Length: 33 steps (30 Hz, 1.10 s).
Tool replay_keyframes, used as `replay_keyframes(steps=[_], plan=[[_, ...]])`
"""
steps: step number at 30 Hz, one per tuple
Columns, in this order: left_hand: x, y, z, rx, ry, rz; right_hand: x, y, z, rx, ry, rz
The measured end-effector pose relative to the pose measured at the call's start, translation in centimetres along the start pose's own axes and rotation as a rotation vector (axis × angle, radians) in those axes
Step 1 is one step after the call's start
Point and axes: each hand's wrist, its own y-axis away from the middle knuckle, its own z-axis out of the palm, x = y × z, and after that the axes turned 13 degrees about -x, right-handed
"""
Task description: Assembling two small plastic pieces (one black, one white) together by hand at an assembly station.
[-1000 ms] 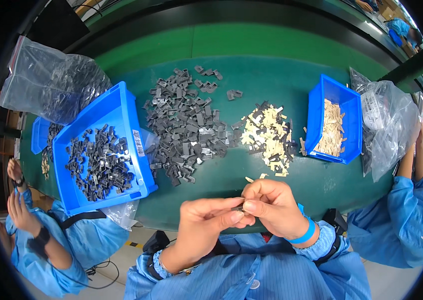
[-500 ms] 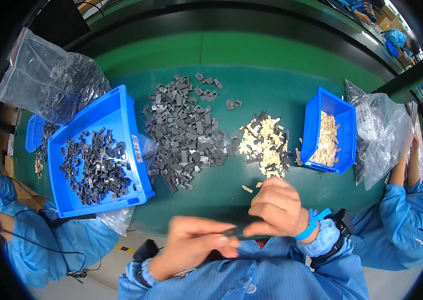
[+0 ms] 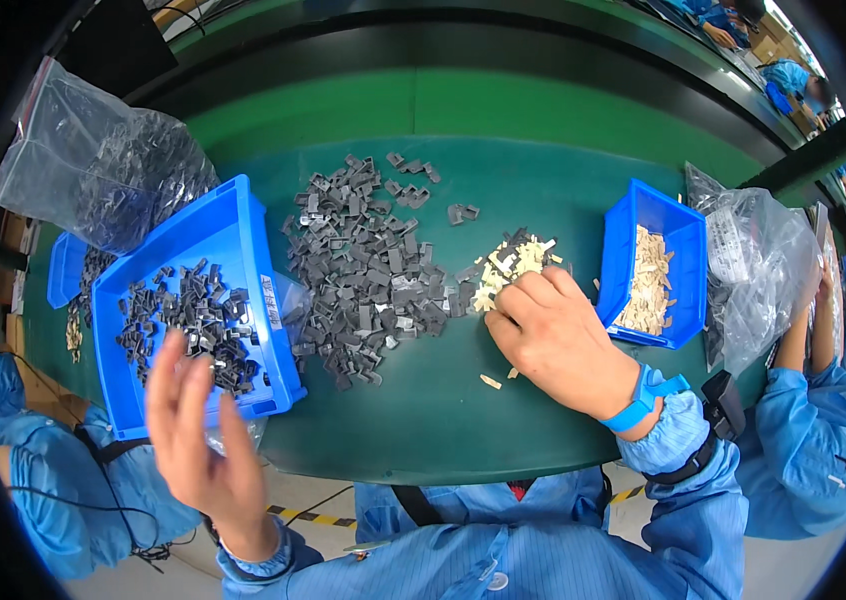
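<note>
My left hand (image 3: 205, 455) is open, its fingers spread and smeared by motion, over the near edge of a large blue bin (image 3: 285, 370). Inside that bin lie many small black plastic parts (image 3: 193, 320); nothing shows in the hand. My right hand (image 3: 568, 345), with a blue wristband, reaches down at a pile of small cream strips (image 3: 508, 265) mixed with dark pieces. Its fingers are curled and the tips are hidden behind the hand, so what they pinch cannot be made out. Left of that pile spreads a large heap of dark grey plastic parts (image 3: 368, 270).
On the right stands a smaller blue bin (image 3: 623, 255) holding cream strips, beside a clear plastic bag (image 3: 758, 260). Another bag (image 3: 103, 160) of dark parts sits behind the large bin. Loose strips (image 3: 490, 382) lie near the table's front. People in blue sleeves work at both sides.
My hands were together near the table's front edge around a small dark piece. They have parted: the left moved left to the large bin and opened, the right moved forward to the cream strips.
</note>
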Motion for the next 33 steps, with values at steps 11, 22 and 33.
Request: replay_keyframes(steps=[11, 22, 33], plan=[[5.6, 1.9, 5.7, -0.448, 1.071, -0.048, 1.7, -1.5, 0.1, -0.064, -0.137, -0.016], [7.0, 2.3, 8.3, -0.706, 1.803, -0.719, 1.3, -0.2, -0.2, -0.073, -0.218, -0.032], [7.8, 2.1, 8.8, -0.779, 2.302, -0.601, -4.0, 1.4, -0.6, 0.373, -1.191, 0.099]])
